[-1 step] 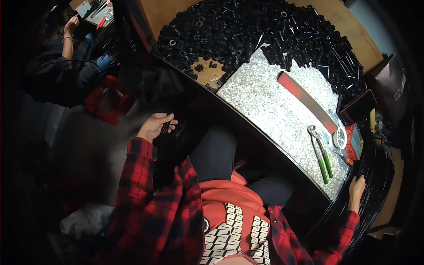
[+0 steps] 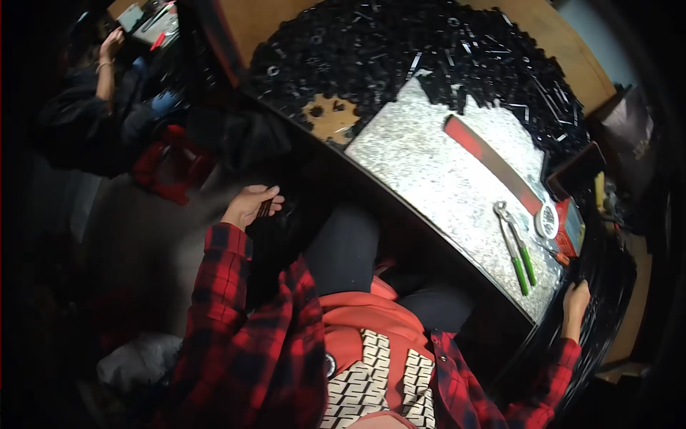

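Black strands [image 2: 609, 282] lie beside the surface [image 2: 404, 146], by the right hand [image 2: 575, 304], whose grip I cannot tell; the left hand [image 2: 250, 205] pinches thin dark sticks [image 2: 265, 208]. Neither has noticeably shifted, so work stands unchanged.

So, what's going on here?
Someone in a plaid shirt holds what look like thin dark pieces in their left grip. Their right grip is at a bundle of long black strands; its hold is unclear. Green-handled pliers lie on a speckled surface, near a heap of small black parts.
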The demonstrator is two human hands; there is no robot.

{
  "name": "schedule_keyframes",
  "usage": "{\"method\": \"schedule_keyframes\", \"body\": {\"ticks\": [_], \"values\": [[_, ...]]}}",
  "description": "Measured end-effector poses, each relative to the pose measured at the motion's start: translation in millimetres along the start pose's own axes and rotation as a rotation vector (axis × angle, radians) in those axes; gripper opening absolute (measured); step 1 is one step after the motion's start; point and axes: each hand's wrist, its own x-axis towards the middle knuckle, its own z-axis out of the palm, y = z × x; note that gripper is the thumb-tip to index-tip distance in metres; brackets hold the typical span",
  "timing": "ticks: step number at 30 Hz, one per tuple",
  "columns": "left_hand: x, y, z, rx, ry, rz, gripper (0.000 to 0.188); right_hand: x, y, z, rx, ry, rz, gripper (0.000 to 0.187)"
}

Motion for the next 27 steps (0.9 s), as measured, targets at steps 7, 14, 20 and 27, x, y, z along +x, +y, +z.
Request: {"method": "schedule_keyframes", "body": {"ticks": [7,14,20,27], "values": [[77.5,-72.3,-53.0,0.384,0.33,0.305,0.069,0.3,-25.8,-3.1,-0.273,0.145,-0.044,0.013],[43.7,-25.9,28.1,0.482,-0.004,0.424,0.018,3.5,47.8,-49.8,-0.322,0.312,0.066,0.011],[-18.2,16.9,80.0,0.483,-0.203,0.496,0.016,13.3,61.9,-73.6,-0.133,0.22,0.152,0.023],[-48.6,33.1,106.1,0.557,-0.267,0.511,0.023,21.0,65.1,-72.2,-0.132,0.224,0.274,0.021]]}}
